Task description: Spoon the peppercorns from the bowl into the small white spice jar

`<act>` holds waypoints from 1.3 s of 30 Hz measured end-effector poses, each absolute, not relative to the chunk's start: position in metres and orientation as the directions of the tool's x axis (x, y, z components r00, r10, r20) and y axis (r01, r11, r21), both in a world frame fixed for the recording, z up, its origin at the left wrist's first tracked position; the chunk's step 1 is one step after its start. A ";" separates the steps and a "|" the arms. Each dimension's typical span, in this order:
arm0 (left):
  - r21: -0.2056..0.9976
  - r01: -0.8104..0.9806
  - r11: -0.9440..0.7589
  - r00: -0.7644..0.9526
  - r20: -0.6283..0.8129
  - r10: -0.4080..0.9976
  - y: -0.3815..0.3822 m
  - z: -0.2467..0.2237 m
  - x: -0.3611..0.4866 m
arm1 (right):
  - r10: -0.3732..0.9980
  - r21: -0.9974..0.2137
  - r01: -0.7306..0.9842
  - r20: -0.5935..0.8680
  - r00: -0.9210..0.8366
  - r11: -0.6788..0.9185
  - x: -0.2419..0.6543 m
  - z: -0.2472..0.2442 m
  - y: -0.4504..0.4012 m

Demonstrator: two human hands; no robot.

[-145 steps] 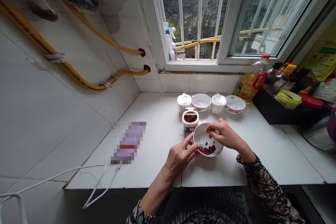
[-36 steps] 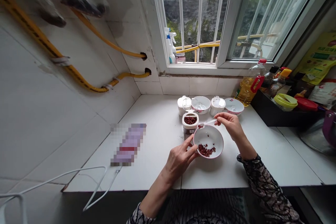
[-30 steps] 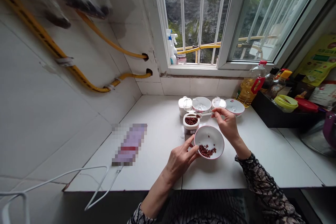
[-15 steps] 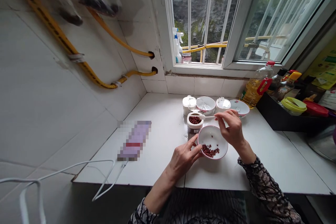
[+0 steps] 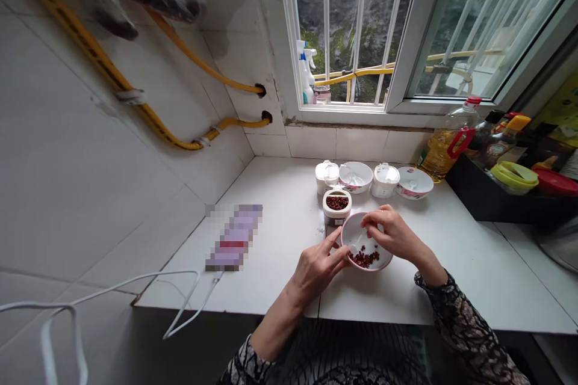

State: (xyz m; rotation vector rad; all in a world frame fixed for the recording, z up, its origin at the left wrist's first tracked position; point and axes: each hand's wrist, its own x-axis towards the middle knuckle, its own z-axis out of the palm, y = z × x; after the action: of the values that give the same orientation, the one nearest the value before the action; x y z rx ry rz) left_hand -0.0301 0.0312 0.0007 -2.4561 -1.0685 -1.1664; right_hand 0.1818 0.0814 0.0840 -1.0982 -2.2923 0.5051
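My left hand (image 5: 318, 266) grips the left rim of a white bowl (image 5: 380, 252) with a pink edge. Dark red dried pieces (image 5: 365, 258) lie in the bottom of the bowl. Over the bowl, my right hand (image 5: 389, 231) is closed on a small white spoon (image 5: 353, 248), whose head is low inside the bowl near the pieces. Just behind the bowl stands an open square jar (image 5: 337, 204) filled with the same dark red pieces.
Behind the jar are two white lidded jars (image 5: 327, 177) (image 5: 385, 181) and two bowls (image 5: 356, 175) (image 5: 414, 183). An oil bottle (image 5: 440, 147) and a black box (image 5: 478, 192) of bottles stand right. A blurred purple object (image 5: 233, 237) with a white cable (image 5: 180, 313) lies left.
My right hand has moved the spoon from the open jar down into the bowl. My left hand still holds the bowl's rim. The view has shifted slightly.
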 end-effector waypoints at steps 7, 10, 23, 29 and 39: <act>0.120 0.682 -0.721 0.416 0.747 0.518 0.031 0.002 -0.030 | 0.928 -0.885 0.399 0.090 -0.360 0.240 0.189 0.087 0.087; 0.108 0.686 -0.720 0.418 0.751 0.511 0.031 0.003 -0.030 | 0.948 -0.945 0.290 0.053 -0.314 0.149 0.193 0.085 0.092; 0.075 0.690 -0.720 0.407 0.782 0.472 0.032 0.005 -0.028 | 0.983 -0.993 0.105 0.033 -0.179 0.052 0.197 0.086 0.099; 0.083 0.688 -0.721 0.417 0.768 0.486 0.032 0.004 -0.029 | 0.968 -0.963 0.102 0.251 -0.011 0.250 0.186 0.084 0.108; 0.098 0.695 -0.712 0.402 0.768 0.498 0.032 0.003 -0.028 | 0.478 -0.221 0.581 0.811 -0.336 0.783 0.156 0.082 0.103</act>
State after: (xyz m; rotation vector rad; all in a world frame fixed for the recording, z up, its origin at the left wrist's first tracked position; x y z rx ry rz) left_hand -0.0277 0.0320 0.0029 -2.4226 -1.0523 -1.2024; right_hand 0.1560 0.1034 0.0821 -0.7937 -1.9932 -0.1319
